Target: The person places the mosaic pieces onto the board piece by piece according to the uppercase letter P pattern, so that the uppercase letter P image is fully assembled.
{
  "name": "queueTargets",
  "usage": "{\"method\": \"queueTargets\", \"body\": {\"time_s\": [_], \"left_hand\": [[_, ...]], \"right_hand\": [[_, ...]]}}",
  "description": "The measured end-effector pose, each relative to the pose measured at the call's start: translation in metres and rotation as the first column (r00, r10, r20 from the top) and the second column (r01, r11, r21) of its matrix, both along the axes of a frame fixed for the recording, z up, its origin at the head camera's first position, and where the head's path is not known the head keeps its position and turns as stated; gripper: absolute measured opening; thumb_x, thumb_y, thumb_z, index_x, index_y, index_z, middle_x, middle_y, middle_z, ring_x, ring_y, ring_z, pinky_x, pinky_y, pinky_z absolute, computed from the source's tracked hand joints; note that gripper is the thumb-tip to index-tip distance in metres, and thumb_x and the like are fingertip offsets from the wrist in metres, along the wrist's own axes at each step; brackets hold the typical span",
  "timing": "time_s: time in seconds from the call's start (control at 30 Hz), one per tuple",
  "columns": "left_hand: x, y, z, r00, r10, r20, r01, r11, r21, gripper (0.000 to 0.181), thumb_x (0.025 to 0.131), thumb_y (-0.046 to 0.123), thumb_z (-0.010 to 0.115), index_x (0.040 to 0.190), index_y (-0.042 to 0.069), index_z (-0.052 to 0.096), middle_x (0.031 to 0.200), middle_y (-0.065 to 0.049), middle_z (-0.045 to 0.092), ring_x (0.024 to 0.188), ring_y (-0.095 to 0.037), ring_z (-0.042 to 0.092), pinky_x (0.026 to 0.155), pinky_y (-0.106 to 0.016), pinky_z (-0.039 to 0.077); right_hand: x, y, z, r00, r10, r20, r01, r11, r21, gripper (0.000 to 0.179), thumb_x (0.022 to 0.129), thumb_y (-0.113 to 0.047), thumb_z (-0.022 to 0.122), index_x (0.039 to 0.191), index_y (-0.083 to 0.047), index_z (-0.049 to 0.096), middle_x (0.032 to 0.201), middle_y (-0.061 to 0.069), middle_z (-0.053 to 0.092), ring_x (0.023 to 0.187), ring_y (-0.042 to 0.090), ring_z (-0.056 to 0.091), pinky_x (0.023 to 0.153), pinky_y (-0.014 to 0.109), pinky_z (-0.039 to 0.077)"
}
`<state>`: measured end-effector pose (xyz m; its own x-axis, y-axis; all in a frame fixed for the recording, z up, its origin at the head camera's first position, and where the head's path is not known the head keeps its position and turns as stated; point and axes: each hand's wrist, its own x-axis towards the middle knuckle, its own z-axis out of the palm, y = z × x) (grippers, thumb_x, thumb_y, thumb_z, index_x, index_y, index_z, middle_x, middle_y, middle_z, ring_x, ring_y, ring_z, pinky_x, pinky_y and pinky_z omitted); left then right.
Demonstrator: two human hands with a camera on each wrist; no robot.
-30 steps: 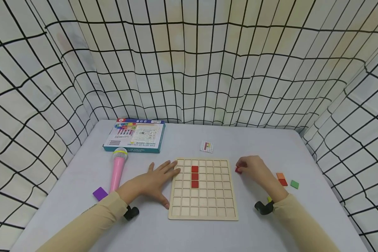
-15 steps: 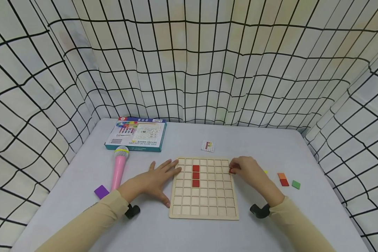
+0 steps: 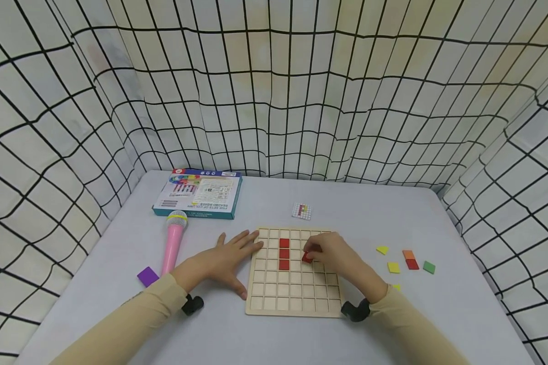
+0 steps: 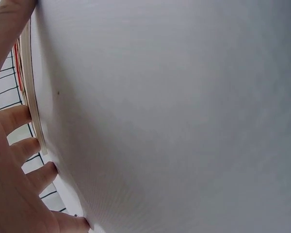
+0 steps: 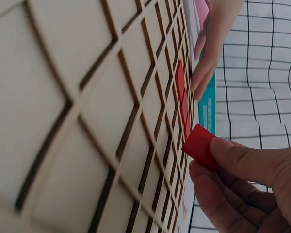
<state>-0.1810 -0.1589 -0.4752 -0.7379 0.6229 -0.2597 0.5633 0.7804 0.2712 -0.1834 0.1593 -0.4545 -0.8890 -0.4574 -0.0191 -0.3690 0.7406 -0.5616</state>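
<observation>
A wooden grid board [image 3: 269, 305] lies on the white table, with three red tiles [image 3: 284, 253] set in one column of its cells. My left hand [image 3: 219, 261] is spread flat at the board's left edge, fingertips and thumb touching it. Over the upper right part of the board, my right hand [image 3: 335, 256] pinches a red square tile [image 5: 201, 145] between thumb and fingers. In the right wrist view the tile is held tilted, just above the cells. The left wrist view shows the left fingers [image 4: 24, 148] against the board's side.
Right of the board lie several yellow tiles [image 3: 394, 267], an orange tile [image 3: 408, 254], another red tile [image 3: 412, 264] and a green tile [image 3: 429, 267]. Behind stands a small pattern card [image 3: 302, 211]. A pink microphone [image 3: 172, 243], purple tile [image 3: 147, 277] and flat box [image 3: 198, 195] sit left.
My right hand has moved left from beside the board to over its cells, carrying the red tile. Yellow tiles it covered now show. The left hand stays at the board's edge.
</observation>
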Motion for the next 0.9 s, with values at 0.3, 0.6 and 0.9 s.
{"method": "queueTargets", "body": {"time_s": [0.3, 0.6, 0.9], "left_hand": [[0.0, 0.0, 0.0, 1.0, 0.0, 0.013, 0.0, 1.0, 0.012, 0.132, 0.06, 0.077, 0.086, 0.165, 0.02, 0.028, 0.175, -0.008, 0.009, 0.161, -0.038, 0.007, 0.112, -0.084, 0.009], [0.0, -0.001, 0.0, 1.0, 0.0, 0.008, 0.0, 1.0, 0.017, 0.132, 0.06, 0.076, 0.086, 0.164, 0.02, 0.029, 0.175, -0.009, 0.01, 0.161, -0.039, 0.008, 0.112, -0.085, 0.009], [0.0, 0.0, 0.002, 1.0, -0.006, 0.008, 0.006, 1.0, 0.01, 0.132, 0.06, 0.076, 0.086, 0.164, 0.019, 0.029, 0.175, -0.009, 0.01, 0.16, -0.039, 0.008, 0.111, -0.085, 0.01]], "right_hand": [[0.004, -0.029, -0.002, 0.991, 0.132, 0.001, -0.132, 0.99, -0.041, 0.006, 0.092, -0.012, 0.079, 0.097, -0.014, 0.077, 0.087, -0.01, 0.073, 0.079, 0.005, 0.063, 0.076, 0.025, 0.055], [0.007, -0.045, -0.008, 0.975, 0.219, -0.026, -0.218, 0.975, 0.039, 0.007, 0.093, -0.01, 0.077, 0.092, -0.016, 0.077, 0.083, -0.011, 0.072, 0.076, 0.003, 0.06, 0.073, 0.023, 0.052], [0.009, -0.049, -0.011, 0.963, 0.257, -0.081, -0.255, 0.966, 0.035, 0.01, 0.093, -0.007, 0.076, 0.093, -0.017, 0.076, 0.086, -0.008, 0.073, 0.077, 0.003, 0.06, 0.074, 0.021, 0.053]]}}
